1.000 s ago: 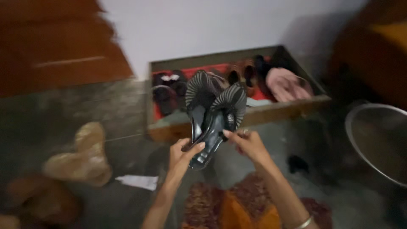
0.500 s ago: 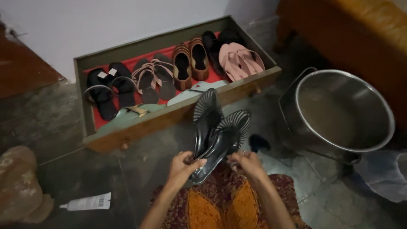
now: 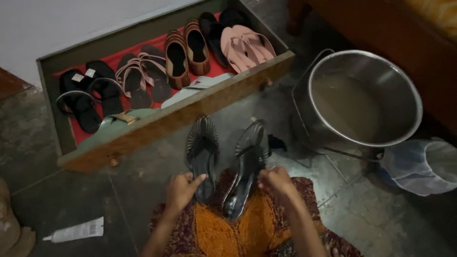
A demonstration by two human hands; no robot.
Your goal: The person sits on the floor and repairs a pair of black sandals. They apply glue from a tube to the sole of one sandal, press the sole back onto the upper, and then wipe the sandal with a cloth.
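The left hand point(image 3: 181, 189) is closed around the heel of one black sandal point(image 3: 202, 154), and the right hand point(image 3: 276, 182) grips the other black sandal point(image 3: 245, 166). Both sandals point away over the floor point(image 3: 71, 190). Beyond them stands an open wooden drawer point(image 3: 157, 126) holding footwear.

Two black sandals point(image 3: 202, 154) (held), one steel pot point(image 3: 364, 97)

Glossy black sandals point(image 3: 223, 162); shiny metal pot point(image 3: 362, 97); wooden drawer point(image 3: 157, 131).
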